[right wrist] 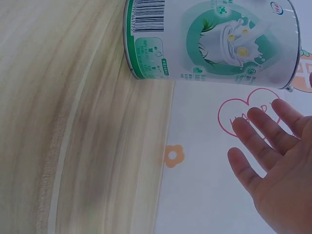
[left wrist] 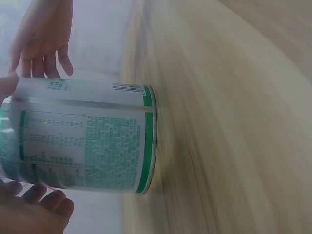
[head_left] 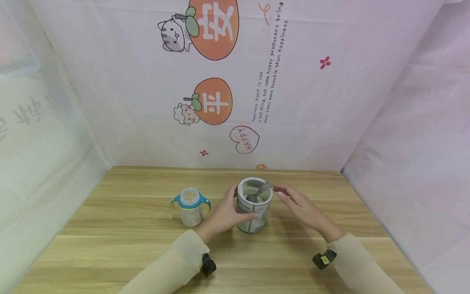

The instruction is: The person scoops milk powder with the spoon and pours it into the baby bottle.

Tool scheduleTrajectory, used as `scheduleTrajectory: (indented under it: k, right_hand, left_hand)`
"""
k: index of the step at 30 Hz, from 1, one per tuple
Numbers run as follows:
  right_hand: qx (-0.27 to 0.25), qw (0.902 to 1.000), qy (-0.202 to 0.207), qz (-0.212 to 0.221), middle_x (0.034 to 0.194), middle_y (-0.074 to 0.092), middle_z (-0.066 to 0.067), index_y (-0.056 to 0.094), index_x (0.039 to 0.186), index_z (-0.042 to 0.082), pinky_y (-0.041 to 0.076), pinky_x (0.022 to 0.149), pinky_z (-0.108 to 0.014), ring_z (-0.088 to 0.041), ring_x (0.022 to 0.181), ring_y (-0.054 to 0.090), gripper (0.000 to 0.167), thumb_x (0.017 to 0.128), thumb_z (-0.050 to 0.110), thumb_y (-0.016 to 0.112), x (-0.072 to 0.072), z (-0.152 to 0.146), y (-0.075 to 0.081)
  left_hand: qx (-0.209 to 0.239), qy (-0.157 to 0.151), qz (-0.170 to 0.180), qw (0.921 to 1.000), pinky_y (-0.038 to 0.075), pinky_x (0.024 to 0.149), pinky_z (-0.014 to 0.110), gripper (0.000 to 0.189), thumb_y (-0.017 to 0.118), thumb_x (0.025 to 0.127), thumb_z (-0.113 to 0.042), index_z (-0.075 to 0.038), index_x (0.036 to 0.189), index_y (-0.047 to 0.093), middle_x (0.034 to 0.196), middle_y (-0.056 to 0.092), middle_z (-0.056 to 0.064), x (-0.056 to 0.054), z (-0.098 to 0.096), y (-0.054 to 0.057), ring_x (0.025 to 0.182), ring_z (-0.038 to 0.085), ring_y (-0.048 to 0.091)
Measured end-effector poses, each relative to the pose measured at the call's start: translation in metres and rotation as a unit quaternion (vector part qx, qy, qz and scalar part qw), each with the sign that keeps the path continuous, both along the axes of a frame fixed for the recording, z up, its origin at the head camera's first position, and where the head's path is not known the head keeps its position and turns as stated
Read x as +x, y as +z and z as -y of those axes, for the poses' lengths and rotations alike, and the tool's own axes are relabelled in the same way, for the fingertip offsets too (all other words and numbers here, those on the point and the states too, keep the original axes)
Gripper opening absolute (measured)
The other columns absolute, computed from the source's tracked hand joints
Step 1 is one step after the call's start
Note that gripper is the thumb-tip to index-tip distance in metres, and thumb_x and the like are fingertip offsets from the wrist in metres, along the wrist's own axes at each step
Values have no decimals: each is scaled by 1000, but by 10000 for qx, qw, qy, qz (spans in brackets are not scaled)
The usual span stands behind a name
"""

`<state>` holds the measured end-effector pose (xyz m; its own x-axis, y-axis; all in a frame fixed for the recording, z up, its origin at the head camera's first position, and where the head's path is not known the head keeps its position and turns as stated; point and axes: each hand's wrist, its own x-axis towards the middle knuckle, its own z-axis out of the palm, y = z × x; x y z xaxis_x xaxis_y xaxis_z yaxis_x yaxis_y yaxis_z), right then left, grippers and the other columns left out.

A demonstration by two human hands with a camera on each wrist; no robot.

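A white and green milk powder can (head_left: pixel 260 223) stands upright on the table with its lid off. Inside it a grey scoop (head_left: pixel 262 189) leans, its handle over the right side of the rim. My left hand (head_left: pixel 228 213) grips the can from the left, thumb across the front and fingers round the far side. Loosely extended, the fingers of my right hand (head_left: pixel 302 207) are beside the can's right rim, close to the scoop handle. The right wrist view shows this hand (right wrist: pixel 278 156) apart from the can (right wrist: pixel 209 44), holding nothing.
A baby bottle (head_left: pixel 191 216) without its cap, with a blue and yellow two-handled ring, stands left of the can, close to my left wrist. The wooden table (head_left: pixel 121 253) ends at a printed cloth wall (head_left: pixel 293 143) behind, with cloth sides left and right.
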<state>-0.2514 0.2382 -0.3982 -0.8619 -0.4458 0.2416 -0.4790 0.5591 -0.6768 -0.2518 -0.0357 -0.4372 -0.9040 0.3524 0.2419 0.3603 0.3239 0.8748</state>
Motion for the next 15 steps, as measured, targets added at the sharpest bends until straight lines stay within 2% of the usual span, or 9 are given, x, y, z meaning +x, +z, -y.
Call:
scheduleTrajectory:
  k: [4,7,9,10,11,15]
  right_hand:
    - [24,10000,27,-47,144,53,-11,46,148,10,41,104,-58,-34,130,51,47,110,37,37,-2,2,2]
    - [28,9999,55,-94,143,54,-11,46,147,10,41,103,-58,-34,130,51,46,110,36,37,-4,3,2]
    - [17,9999,65,-127,142,54,-12,46,147,9,41,103,-59,-35,129,51,45,111,34,37,-5,3,1]
    - [27,9999,56,-128,142,54,-12,46,147,9,41,103,-59,-35,129,51,45,111,34,36,-5,3,0]
    - [16,9999,60,-137,142,54,-13,46,147,8,41,103,-59,-35,129,51,46,111,34,36,-6,3,0]
    - [44,9999,-33,-108,143,55,-11,47,147,8,41,103,-58,-34,129,52,48,110,37,36,-8,3,-1]
  left_hand:
    - [206,33,155,9997,35,110,53,114,90,72,-44,-20,159,20,151,39,2,-9,-5,-4,138,24,40]
    - [269,27,266,9993,33,111,52,120,92,70,-43,-23,160,16,151,41,1,-13,-7,-8,137,23,41]
    - [375,-66,270,9989,32,111,53,122,94,68,-42,-27,160,15,150,43,-2,-15,-8,-9,136,22,42]
    - [431,-115,288,9986,31,111,53,122,94,68,-38,-26,160,15,150,43,0,-12,-8,-4,136,23,42]
    - [468,-153,276,9984,31,111,52,123,95,67,-37,-29,160,15,149,44,-3,-13,-9,-5,135,22,43]
    - [718,-365,190,9966,34,109,49,114,95,69,-31,-31,157,23,144,48,-7,-15,-12,-6,131,17,47]
